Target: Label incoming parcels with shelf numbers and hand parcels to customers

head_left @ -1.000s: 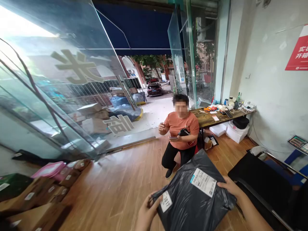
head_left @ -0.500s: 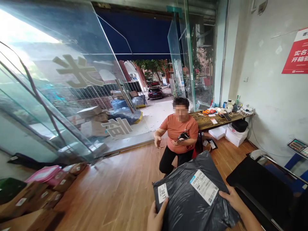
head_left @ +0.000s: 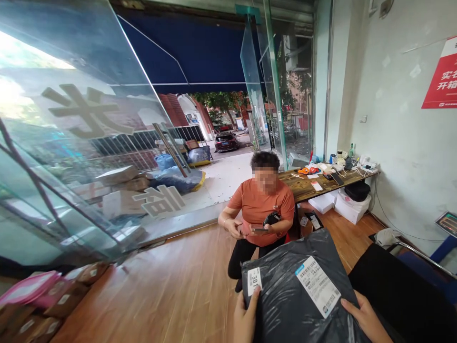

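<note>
Both my hands hold a large dark grey plastic mailer parcel [head_left: 285, 300] at the bottom of the view. My left hand [head_left: 245, 317] grips its left edge, the thumb lying over a small white number label [head_left: 254, 281]. On the right edge, my right hand [head_left: 367, 317] presses its thumb beside the white shipping label [head_left: 318, 287]. Fingers under the parcel are hidden. Just beyond it sits a person [head_left: 266, 202] in an orange shirt, holding a phone [head_left: 260, 229] low in front of the body.
A wooden table [head_left: 303, 190] with small items stands behind the person. Boxes and a pink container [head_left: 30, 288] lie at lower left. A black chair [head_left: 396, 286] is close on my right. A glass door [head_left: 107, 157] and an open doorway lie ahead.
The parcel and my hands have shifted slightly right in view. The seated person's free hand has come in toward the phone, and the head is bowed lower.
</note>
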The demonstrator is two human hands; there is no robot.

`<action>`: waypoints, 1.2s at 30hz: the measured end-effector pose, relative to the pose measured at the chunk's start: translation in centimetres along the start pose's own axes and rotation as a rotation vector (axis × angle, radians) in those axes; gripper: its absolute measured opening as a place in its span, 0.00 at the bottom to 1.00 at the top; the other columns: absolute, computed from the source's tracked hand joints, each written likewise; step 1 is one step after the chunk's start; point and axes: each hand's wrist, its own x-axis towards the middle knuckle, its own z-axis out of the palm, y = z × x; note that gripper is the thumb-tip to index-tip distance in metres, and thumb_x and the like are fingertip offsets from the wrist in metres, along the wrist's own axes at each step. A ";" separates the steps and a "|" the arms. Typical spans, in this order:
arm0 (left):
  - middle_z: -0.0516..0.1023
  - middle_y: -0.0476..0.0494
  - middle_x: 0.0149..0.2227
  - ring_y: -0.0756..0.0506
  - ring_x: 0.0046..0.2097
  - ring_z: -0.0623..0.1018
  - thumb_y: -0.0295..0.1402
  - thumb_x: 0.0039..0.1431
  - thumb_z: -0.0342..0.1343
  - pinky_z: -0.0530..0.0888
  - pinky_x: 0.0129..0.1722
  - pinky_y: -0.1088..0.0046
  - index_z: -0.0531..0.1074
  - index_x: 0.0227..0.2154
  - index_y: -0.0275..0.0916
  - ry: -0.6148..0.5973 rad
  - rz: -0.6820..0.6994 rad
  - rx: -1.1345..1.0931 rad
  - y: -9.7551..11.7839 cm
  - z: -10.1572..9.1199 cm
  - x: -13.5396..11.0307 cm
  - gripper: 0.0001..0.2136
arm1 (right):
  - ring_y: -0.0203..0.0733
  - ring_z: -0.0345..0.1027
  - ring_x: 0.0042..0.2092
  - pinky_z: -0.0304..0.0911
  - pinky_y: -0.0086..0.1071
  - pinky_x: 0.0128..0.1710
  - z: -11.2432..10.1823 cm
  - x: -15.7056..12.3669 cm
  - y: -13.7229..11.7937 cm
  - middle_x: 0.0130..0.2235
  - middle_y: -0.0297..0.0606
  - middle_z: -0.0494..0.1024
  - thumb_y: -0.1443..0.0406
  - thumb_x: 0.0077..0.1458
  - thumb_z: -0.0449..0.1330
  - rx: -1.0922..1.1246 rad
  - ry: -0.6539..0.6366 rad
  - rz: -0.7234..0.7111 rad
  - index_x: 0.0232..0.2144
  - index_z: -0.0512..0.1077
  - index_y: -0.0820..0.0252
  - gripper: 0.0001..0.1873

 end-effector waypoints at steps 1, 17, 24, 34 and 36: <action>0.81 0.35 0.46 0.32 0.53 0.77 0.60 0.39 0.59 0.73 0.53 0.59 0.73 0.42 0.36 -0.002 0.008 -0.001 0.1 0.9 1.1 0.34 | 0.61 0.76 0.47 0.66 0.50 0.54 -0.3 1.1 0.1 0.41 0.47 0.84 0.42 0.40 0.68 0.002 0.004 0.003 0.35 0.82 0.58 0.29; 0.69 0.29 0.60 0.34 0.64 0.67 0.48 0.58 0.49 0.64 0.63 0.53 0.62 0.58 0.34 -0.342 0.303 0.263 4.9 23.3 20.9 0.30 | 0.64 0.75 0.46 0.65 0.53 0.53 -4.7 30.0 -1.9 0.39 0.46 0.84 0.41 0.29 0.70 -0.085 0.438 0.086 0.31 0.82 0.59 0.32; 0.70 0.34 0.61 0.35 0.62 0.69 0.44 0.59 0.51 0.66 0.62 0.50 0.70 0.56 0.41 -0.319 0.457 0.342 4.9 28.9 28.4 0.24 | 0.61 0.77 0.42 0.69 0.50 0.48 -6.7 42.8 -0.7 0.35 0.46 0.84 0.40 0.29 0.69 -0.051 0.415 0.085 0.31 0.81 0.60 0.34; 0.84 0.41 0.43 0.37 0.49 0.81 0.54 0.49 0.60 0.78 0.50 0.60 0.74 0.48 0.41 -0.177 -0.013 0.135 3.6 35.0 35.2 0.27 | 0.59 0.77 0.44 0.68 0.49 0.50 -11.6 69.3 -2.5 0.38 0.48 0.84 0.44 0.33 0.67 -0.193 0.147 0.119 0.31 0.80 0.61 0.29; 0.83 0.42 0.45 0.38 0.50 0.80 0.52 0.49 0.62 0.79 0.49 0.63 0.74 0.49 0.42 -0.182 -0.121 0.087 4.5 36.3 35.6 0.27 | 0.57 0.77 0.45 0.68 0.48 0.50 -11.6 73.2 -2.3 0.38 0.47 0.84 0.43 0.36 0.66 -0.226 0.073 0.118 0.32 0.79 0.60 0.29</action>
